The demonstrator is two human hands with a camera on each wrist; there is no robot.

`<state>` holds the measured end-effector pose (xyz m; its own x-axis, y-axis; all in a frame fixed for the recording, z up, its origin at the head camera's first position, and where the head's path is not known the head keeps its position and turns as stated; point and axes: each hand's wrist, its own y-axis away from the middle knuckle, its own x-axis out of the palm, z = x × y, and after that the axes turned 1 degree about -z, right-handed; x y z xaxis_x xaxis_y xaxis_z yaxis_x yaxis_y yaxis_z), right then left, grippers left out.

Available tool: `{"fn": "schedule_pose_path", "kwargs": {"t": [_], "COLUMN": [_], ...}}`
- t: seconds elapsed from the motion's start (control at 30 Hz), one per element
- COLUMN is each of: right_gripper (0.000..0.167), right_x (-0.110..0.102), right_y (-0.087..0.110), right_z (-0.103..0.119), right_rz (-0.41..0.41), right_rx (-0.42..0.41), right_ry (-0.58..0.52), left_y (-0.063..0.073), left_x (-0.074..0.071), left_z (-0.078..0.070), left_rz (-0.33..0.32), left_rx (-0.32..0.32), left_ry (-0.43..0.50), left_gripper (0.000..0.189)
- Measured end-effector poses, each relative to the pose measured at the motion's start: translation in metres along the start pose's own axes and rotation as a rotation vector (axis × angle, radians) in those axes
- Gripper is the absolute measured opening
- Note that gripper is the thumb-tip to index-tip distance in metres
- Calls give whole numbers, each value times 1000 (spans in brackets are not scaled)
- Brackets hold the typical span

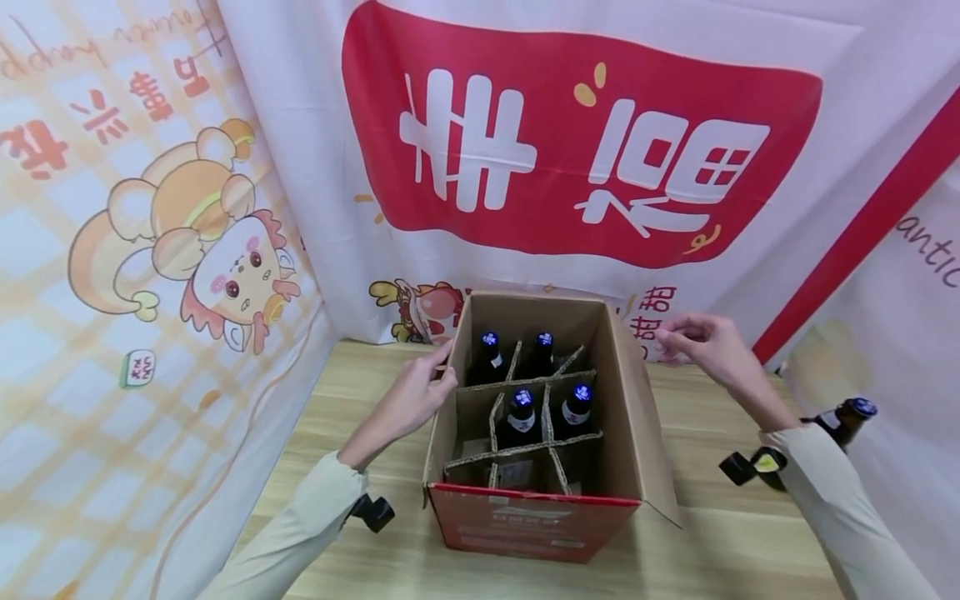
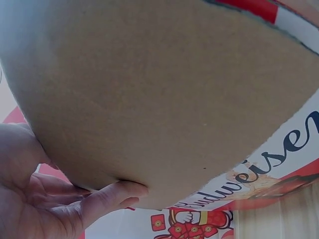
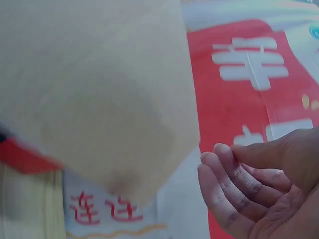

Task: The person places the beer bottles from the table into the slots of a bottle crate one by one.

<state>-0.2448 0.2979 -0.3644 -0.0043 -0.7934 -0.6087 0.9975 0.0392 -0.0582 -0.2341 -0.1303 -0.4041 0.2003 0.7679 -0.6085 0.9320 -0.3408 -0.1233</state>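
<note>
An upright cardboard beer carton (image 1: 525, 525) stands with its top flaps spread, its side reading "Budweiser" in the left wrist view. Blue-capped dark bottles (image 1: 522, 417) stand in its back and middle rows, between cardboard dividers (image 1: 546, 412). At the carton's far left corner, my left hand (image 1: 412, 396) pinches the edge of a flap (image 2: 164, 99), thumb on its bare brown face and other fingers behind. My right hand (image 1: 708, 346) is raised beside the right flap (image 1: 648, 417), apart from it. Its fingers (image 3: 234, 191) are loosely bent, thumb near the index fingertip, holding nothing.
Another blue-capped bottle (image 1: 847, 417) stands on the wooden table (image 1: 697, 400) at the right, partly behind my right sleeve. A printed cloth (image 1: 577, 167) hangs close behind the carton, and another patterned cloth (image 1: 150, 333) closes off the left side.
</note>
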Motion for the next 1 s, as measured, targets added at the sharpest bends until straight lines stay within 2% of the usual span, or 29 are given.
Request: {"fn": "schedule_pose_path", "kwargs": {"t": [0.1, 0.23, 0.3, 0.37, 0.43, 0.5, 0.57, 0.7, 0.8, 0.9, 1.0], "right_gripper": [43, 40, 38, 34, 34, 36, 36, 43, 45, 45, 51], "right_x": [-8, -22, -31, -41, -51, -61, -70, -89, -98, -102, -100], "right_y": [5, 11, 16, 23, 31, 39, 44, 54, 61, 67, 71], "right_z": [-16, -40, -53, -63, -70, -75, -81, -106, -130, -152, -166], "right_rz": [-70, -219, -303, -374, -410, -417, -428, -452, -428, -382, -387], "right_rx": [24, -31, -48, -56, -38, -7, 29, 173, 247, 262, 284], "right_ry": [-7, 5, 79, 204, 348, 486, 567, 635, 627, 582, 509], "left_y": [-1, -2, -2, -3, -2, -2, -1, -1, -2, -2, -1], "left_x": [1, 2, 2, 3, 3, 3, 1, 1, 1, 1, 2], "left_z": [0, 0, 0, 0, 0, -1, -1, -2, -2, -2, -2], "left_rz": [-4, -17, -18, -15, -16, -15, -17, -14, -14, -14, -9], "left_rx": [2, 23, 35, 43, 46, 51, 52, 63, 67, 65, 57], "left_ry": [-1, -9, -16, -26, -35, -41, -44, -53, -58, -61, -58], "left_gripper": [62, 61, 60, 60, 59, 59, 58, 59, 59, 59, 59]}}
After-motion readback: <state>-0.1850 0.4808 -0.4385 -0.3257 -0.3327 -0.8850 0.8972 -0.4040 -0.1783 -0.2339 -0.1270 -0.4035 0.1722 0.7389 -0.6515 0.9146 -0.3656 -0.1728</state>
